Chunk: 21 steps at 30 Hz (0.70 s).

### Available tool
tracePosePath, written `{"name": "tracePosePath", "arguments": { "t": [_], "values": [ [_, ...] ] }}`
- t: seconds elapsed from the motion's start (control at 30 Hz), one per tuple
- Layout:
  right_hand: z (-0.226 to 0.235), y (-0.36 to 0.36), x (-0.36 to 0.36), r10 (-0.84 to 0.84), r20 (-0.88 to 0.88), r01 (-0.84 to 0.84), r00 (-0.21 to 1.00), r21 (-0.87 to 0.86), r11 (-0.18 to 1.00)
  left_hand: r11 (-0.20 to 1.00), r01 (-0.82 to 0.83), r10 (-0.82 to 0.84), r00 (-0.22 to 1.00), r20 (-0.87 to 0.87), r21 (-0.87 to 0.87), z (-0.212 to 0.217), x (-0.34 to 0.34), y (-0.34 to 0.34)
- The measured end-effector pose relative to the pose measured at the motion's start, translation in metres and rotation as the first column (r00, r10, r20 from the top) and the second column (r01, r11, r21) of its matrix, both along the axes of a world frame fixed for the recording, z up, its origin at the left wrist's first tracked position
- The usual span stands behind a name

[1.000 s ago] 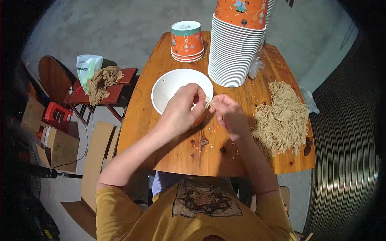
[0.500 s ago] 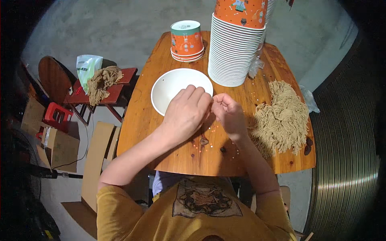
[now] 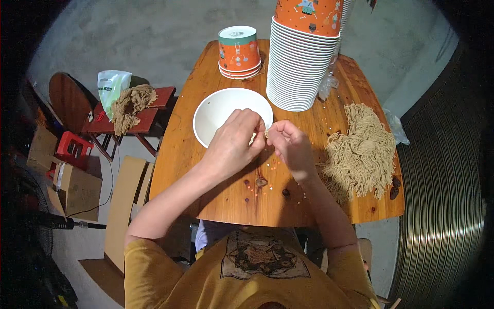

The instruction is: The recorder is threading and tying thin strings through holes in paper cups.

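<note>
Bowl (image 3: 216, 112) near left edge of table (image 3: 231, 212). Left hand (image 3: 231, 144) curls at bowl's right rim; I can't tell its grip. Right hand (image 3: 294, 149), I see, pinches string (image 3: 266, 134). Yarn (image 3: 363, 154) along right edge.

A round white tub (image 3: 218, 109) sits mouth-up on the wooden table (image 3: 177, 170), pale string (image 3: 266, 133) at its right rim.

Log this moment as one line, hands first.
Left hand: over near rim of white bowl; Right hand: at small pale piece, beside left; Tan strands: heaped at right; Tall tub stack: beyond.
</note>
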State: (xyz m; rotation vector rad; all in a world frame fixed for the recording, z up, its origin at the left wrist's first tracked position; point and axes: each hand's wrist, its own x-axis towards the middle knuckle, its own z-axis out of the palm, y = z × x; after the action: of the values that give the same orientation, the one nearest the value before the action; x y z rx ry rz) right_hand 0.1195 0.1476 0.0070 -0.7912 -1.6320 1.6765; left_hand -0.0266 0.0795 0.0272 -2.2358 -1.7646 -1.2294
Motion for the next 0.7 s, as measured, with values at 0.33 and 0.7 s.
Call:
{"name": "tracePosePath", "arguments": {
  "t": [0.33, 0.7],
  "values": [
    [-0.011, -0.001, -0.003, -0.029, -0.067, 0.038, 0.997, 0.132, 0.991, 0.999, -0.042, 0.044, 0.997, -0.062, 0.021, 0.003, 0.003, -0.004],
    [-0.017, 0.0, -0.002, -0.109, 0.004, 0.1, 0.994, 0.365, 0.925, 0.999, -0.045, 0.048, 0.993, -0.108, 0.028, 0.003, 0.005, -0.004]
  ]
}}
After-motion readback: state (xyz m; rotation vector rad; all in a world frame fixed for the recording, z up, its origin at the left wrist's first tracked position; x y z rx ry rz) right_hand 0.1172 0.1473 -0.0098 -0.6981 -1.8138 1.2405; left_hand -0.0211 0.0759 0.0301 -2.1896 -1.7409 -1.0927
